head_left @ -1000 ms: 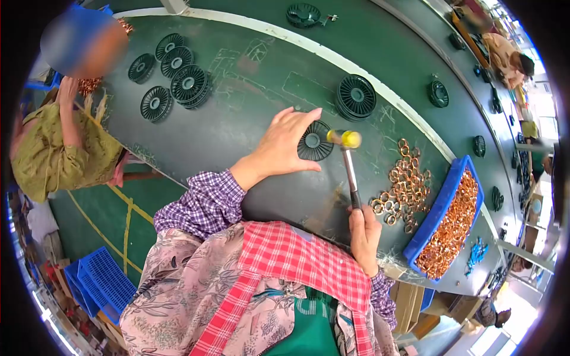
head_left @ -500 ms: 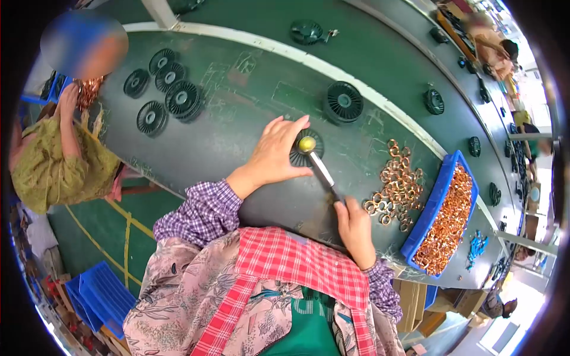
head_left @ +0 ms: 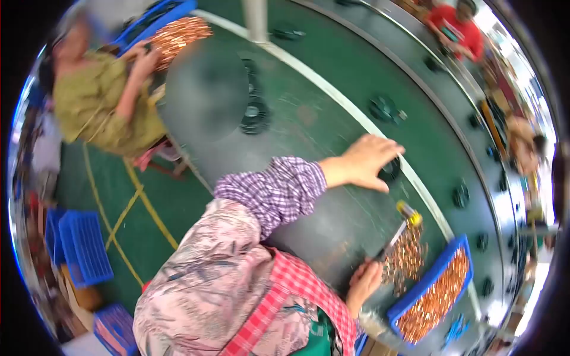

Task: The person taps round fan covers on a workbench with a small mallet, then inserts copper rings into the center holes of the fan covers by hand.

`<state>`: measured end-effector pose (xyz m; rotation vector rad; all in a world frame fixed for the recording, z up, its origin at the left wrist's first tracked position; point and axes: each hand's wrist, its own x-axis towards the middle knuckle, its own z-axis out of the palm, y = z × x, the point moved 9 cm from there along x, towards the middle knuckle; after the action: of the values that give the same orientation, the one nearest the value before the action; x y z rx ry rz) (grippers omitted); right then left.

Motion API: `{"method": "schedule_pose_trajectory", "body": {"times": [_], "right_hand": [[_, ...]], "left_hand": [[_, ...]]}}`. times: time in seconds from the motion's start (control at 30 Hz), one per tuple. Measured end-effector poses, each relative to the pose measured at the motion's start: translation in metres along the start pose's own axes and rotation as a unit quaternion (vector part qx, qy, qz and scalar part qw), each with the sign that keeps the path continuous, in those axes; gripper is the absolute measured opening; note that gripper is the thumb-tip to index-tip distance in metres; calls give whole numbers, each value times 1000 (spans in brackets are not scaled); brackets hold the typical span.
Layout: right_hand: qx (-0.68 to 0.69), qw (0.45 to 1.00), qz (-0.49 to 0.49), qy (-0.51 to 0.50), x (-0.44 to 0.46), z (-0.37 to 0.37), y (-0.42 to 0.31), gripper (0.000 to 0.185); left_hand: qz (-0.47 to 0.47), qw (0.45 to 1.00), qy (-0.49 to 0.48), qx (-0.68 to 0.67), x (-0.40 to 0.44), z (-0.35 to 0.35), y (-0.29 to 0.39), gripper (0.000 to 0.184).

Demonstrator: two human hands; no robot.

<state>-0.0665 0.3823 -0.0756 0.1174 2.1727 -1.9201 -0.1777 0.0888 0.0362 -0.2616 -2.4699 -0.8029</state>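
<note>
My left hand [head_left: 369,161] reaches out over a black slotted disc [head_left: 389,170] beside the white line, its thumb and fingers spread around the disc, which it partly hides. Lower down, my right hand [head_left: 364,283] is wrapped round the dark handle of a hammer [head_left: 394,240]. The hammer's yellow head [head_left: 410,213] is raised at the upper end of the loose copper rings [head_left: 405,255]. Motion blurs the picture.
A blue tray [head_left: 389,314] of copper pieces stands at the lower right, with blue items [head_left: 456,330] beside it. Black discs [head_left: 255,115] lie at the upper left, near a co-worker [head_left: 104,98] at a copper pile [head_left: 181,37]. Another person [head_left: 456,31] sits far back.
The view has swung. My left hand has left the single disc in front of me and reached to the discs by the white line. The hammer has lifted off that disc and moved over towards the rings.
</note>
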Motion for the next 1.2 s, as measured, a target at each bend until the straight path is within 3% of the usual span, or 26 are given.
{"method": "schedule_pose_trajectory", "body": {"times": [0.07,0.17,0.3,0.37,0.5,0.63,0.73,0.83,0.93,1.07,1.1,1.17,1.2], "right_hand": [[-6,1000,-2,-23,-2,11,-17,31],[-10,999,-9,-32,-1,15,-24,32],[-14,999,-3,-33,0,16,-18,33],[-24,999,2,-31,0,16,-19,31],[-39,999,-11,-32,1,15,-18,29],[-21,999,-26,-33,2,10,-4,31],[-41,997,-15,-67,-5,18,-14,26],[-134,981,-5,-139,-10,24,-16,24],[-219,962,-44,-154,-11,28,-41,20],[-89,970,-197,-108,-16,37,-103,25],[-88,971,-196,-107,-11,40,-99,25],[-388,877,-232,-164,-5,66,-79,21],[-405,879,-179,-178,-3,68,-68,19]], "left_hand": [[-32,999,8,3,-15,-28,-9,97],[-60,977,111,170,-54,-139,-22,84],[-356,869,73,336,-165,-214,-113,94],[-399,866,53,295,-190,-217,-134,94],[-395,886,38,241,-190,-203,-142,94],[-285,923,76,248,-155,-190,-83,90],[-158,984,-12,79,-131,-122,-27,87],[-123,986,-115,-12,-132,-44,-6,89],[-91,990,-105,2,-125,-24,2,91],[-100,990,-99,-20,-123,-20,-1,103],[-100,990,-100,-20,-124,-19,0,103],[-127,986,-106,-33,-123,-17,-4,105],[-123,986,-105,-35,-123,-16,-2,105]]}}
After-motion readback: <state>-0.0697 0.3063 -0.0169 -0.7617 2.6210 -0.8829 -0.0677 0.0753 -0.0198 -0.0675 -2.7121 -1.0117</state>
